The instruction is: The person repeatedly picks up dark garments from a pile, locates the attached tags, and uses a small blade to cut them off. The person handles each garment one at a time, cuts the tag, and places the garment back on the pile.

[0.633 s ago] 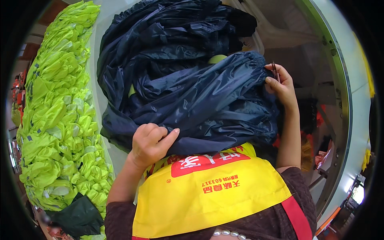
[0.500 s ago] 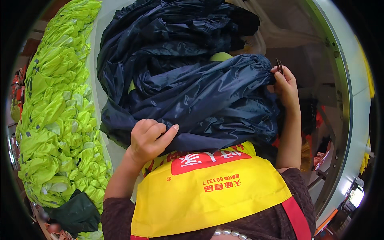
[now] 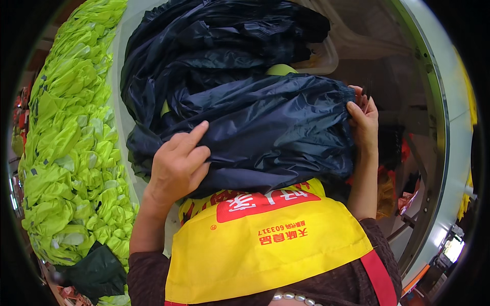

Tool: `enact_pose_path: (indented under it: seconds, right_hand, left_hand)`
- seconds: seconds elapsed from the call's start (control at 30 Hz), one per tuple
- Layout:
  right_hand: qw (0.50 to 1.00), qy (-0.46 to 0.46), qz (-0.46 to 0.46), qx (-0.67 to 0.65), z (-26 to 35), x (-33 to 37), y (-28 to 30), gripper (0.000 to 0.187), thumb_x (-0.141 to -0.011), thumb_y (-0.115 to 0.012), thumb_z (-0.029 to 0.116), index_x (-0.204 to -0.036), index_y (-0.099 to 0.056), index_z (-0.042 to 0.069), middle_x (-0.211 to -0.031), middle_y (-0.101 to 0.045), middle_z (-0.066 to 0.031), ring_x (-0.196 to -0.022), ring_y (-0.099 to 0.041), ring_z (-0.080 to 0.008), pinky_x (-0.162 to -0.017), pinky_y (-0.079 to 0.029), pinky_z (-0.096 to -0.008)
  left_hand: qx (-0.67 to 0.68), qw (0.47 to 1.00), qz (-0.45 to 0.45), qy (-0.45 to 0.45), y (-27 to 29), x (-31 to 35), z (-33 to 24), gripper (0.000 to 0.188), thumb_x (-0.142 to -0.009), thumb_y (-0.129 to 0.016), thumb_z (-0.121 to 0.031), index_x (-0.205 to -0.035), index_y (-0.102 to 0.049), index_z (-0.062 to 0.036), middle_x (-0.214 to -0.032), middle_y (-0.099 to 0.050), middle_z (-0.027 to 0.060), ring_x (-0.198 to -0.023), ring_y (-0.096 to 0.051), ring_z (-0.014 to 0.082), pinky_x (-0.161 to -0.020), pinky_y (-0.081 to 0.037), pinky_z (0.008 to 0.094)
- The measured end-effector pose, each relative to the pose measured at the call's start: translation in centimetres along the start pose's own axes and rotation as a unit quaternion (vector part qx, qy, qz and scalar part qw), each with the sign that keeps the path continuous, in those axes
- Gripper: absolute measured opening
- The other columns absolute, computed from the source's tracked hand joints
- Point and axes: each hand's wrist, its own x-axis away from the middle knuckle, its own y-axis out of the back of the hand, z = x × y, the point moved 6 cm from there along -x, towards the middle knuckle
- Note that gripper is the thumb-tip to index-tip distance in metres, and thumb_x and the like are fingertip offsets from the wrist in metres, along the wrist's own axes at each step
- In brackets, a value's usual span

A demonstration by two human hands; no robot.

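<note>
A shiny navy garment lies bunched across the table in front of me, its gathered elastic cuff toward the right. My left hand rests on or just over the near left part of the cloth, index finger stretched out and the others loosely bent and apart. At the cuff, my right hand pinches the edge between thumb and fingers. A small dark tool, apparently thread snips, sits in that same hand, mostly hidden by the fingers. Lime-green patches show between the navy folds.
Along the left lies a long heap of lime-yellow garments, with a dark green cloth at its near end. Behind the navy pile stands a translucent plastic bin. A metal-edged table rim curves along the right. My yellow apron touches the near cloth.
My left hand has moved up and left across the cloth, and its fingers have spread. The right hand has turned and closed on the cuff edge; the dark tool now shows less.
</note>
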Motion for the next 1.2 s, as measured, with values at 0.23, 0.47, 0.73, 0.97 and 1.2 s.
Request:
enact_pose_path:
  seconds: [0.23,0.47,0.73,0.97,1.2]
  right_hand:
    - [0.989,0.139,-0.045,-0.01,3.0,1.1,0.5,0.046,-0.077,-0.067,0.006,-0.122,-0.054,0.002,-0.09,-0.054,0.0063,-0.072,-0.046,0.0014,-0.06,-0.032,-0.0117]
    - [0.989,0.126,-0.076,0.004,3.9,1.1,1.1,0.043,-0.08,-0.064,0.005,-0.121,-0.053,0.001,-0.084,-0.05,0.0062,-0.063,-0.041,0.0004,-0.056,-0.033,-0.0129]
    - [0.985,0.105,-0.135,-0.011,4.1,0.3,4.0,0.031,-0.084,-0.061,0.004,-0.115,-0.057,0.003,-0.073,-0.047,0.0094,-0.052,-0.034,0.0029,-0.043,-0.023,-0.0128]
    - [0.996,0.07,0.056,0.026,3.1,0.9,4.3,0.057,-0.077,-0.072,0.029,-0.121,-0.051,0.0,-0.091,-0.057,0.0026,-0.065,-0.048,-0.0012,-0.058,-0.036,-0.0128]
    - [0.977,0.056,0.015,0.207,3.6,0.5,2.1,0.027,-0.078,-0.07,0.011,-0.101,-0.061,-0.001,-0.083,-0.059,0.0031,-0.074,-0.052,-0.0041,-0.069,-0.041,-0.0177]
  left_hand:
    - [0.02,0.993,0.091,-0.077,-1.1,-0.5,-2.0,0.01,-0.061,-0.061,-0.005,-0.068,-0.054,-0.0064,-0.117,-0.057,0.0192,-0.092,-0.058,0.0301,-0.074,-0.05,0.0313]
    - [-0.011,0.997,0.047,0.064,-0.4,-1.8,1.1,0.029,-0.056,-0.069,-0.008,-0.08,-0.053,-0.0063,-0.125,-0.051,0.0214,-0.114,-0.05,0.0359,-0.088,-0.046,0.0383]
    - [-0.09,0.964,-0.171,-0.183,2.5,2.3,1.7,0.027,-0.062,-0.065,0.002,-0.087,-0.059,-0.0059,-0.083,-0.051,0.0096,-0.068,-0.052,0.0254,-0.057,-0.044,0.0373]
    - [-0.138,0.93,-0.316,-0.128,3.4,0.5,0.8,0.024,-0.066,-0.067,-0.003,-0.085,-0.06,-0.0166,-0.083,-0.049,0.0014,-0.073,-0.049,0.0215,-0.06,-0.042,0.0305]
    - [-0.004,0.984,-0.176,-0.027,0.9,-3.8,4.1,0.019,-0.065,-0.075,-0.006,-0.076,-0.06,-0.0043,-0.079,-0.059,0.0097,-0.074,-0.055,0.026,-0.068,-0.046,0.034]
